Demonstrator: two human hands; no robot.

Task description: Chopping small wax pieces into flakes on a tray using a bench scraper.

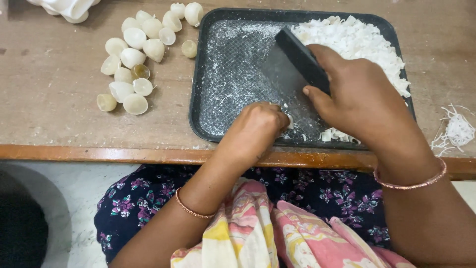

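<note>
Grip: my right hand [359, 101] closed round a cleaver [290, 64]; my left hand [255, 129] pinching a white piece [289, 121] on the tray [203, 74]. Chips [357, 42] heaped beyond.

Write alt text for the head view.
A right hand holds a flat dark blade over a black tray of white chopped pieces, the left hand pinching one. Whole pale round pieces lie on the wooden table.

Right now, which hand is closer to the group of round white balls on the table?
Left. The left hand rests inside the black tray, closer to the white balls lying left of the tray. The right hand holds the black scraper farther right, by the white shavings.
</note>
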